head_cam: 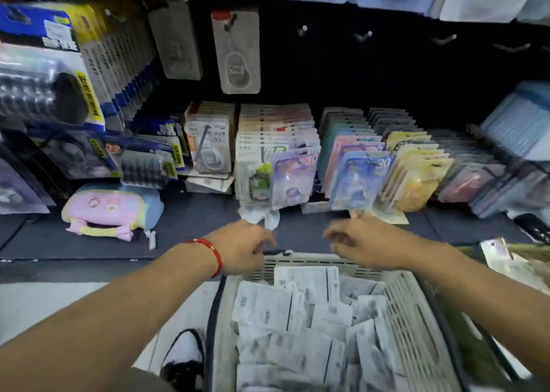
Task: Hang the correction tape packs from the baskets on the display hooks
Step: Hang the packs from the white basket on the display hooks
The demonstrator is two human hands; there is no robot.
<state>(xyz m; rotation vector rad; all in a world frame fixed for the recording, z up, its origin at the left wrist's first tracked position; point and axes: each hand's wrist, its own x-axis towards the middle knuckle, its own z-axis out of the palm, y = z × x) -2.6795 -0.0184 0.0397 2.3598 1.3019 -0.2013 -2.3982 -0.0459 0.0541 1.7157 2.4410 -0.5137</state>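
A pale plastic basket (410, 311) stands at the bottom centre, filled with several white correction tape packs (297, 311) lying back side up. My left hand (241, 246), with a red cord on its wrist, reaches over the basket's far rim and pinches a crumpled whitish pack (262, 216). My right hand (363, 244) hovers to its right with fingers curled; blur hides whether it holds anything. Rows of colourful packs (351, 165) hang on hooks above the shelf. Several bare hooks (361, 36) stick out of the dark back panel.
A pink and blue plush pouch (110, 208) lies on the dark shelf at left. Blue and yellow packaged goods (50, 94) crowd the left side. More packs hang along the top edge. A second basket's contents (512, 260) show at right. A shoe (184, 359) is on the floor.
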